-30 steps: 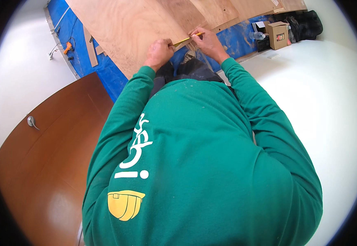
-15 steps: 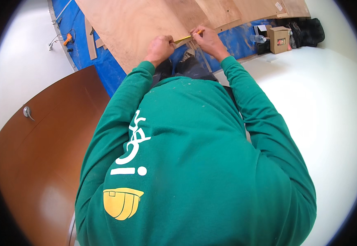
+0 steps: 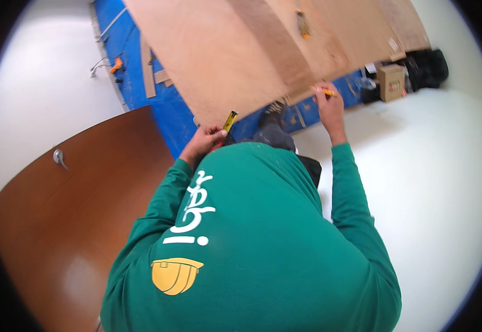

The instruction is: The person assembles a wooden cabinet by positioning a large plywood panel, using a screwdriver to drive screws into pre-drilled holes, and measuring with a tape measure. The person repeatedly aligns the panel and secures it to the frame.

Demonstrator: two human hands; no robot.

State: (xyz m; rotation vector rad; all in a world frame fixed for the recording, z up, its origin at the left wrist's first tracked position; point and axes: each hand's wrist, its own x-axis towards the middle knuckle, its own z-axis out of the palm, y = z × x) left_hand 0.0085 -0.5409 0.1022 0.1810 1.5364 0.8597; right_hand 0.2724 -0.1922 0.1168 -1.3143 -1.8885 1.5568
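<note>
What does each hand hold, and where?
Left hand grips a yellow tape measure by its lower end; right hand pinches an orange pencil mid-shaft.

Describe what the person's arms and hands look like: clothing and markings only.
Both arms are covered to the wrist by long green sleeves of a sweatshirt. Its chest carries white lettering-like marks and a yellow hard-hat emblem. The left hand and right hand are bare, with no gloves. No watch or ring can be made out at this size.
</note>
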